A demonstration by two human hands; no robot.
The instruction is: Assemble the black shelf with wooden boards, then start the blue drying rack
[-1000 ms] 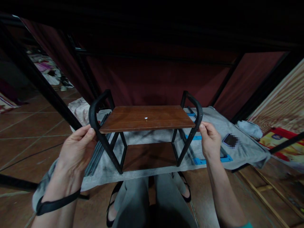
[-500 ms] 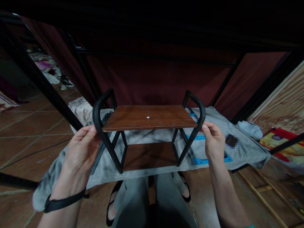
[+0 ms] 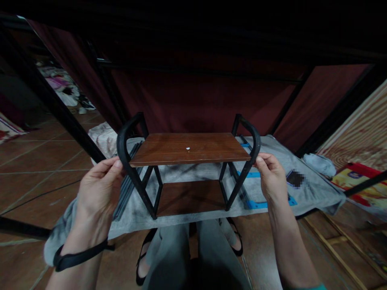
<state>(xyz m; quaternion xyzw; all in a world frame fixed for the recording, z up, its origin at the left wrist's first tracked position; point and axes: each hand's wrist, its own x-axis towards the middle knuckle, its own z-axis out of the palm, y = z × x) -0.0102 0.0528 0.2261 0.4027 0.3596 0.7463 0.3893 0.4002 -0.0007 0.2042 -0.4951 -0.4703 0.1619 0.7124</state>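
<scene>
A small two-tier rack (image 3: 189, 155) with brown wood-look boards and a black tube frame stands upright on a grey cloth (image 3: 181, 219). On its left side, my left hand (image 3: 101, 189) is closed in a pinch, fingertips against the outer face of the tube at upper-board height. Mirroring it, my right hand (image 3: 272, 175) pinches at the outer face of the right tube. Whatever lies between the fingertips of either hand is too small or hidden to make out. The lower board (image 3: 190, 197) sits between the legs. A tiny white spot (image 3: 188, 148) marks the upper board.
Dark tubes (image 3: 125, 197) lie on the cloth at left. Blue-cornered frame parts (image 3: 256, 204) and a blurred dark device (image 3: 295, 179) lie at right. Black posts (image 3: 60, 102) stand around the bed-like space, with a dark red curtain (image 3: 193, 100) behind. A wooden ladder-like frame (image 3: 335, 240) rests on the floor.
Both hands keep their pinch at the rack's sides. My left hand has shifted very slightly outward and its fingers have turned a little. The rack stays in place.
</scene>
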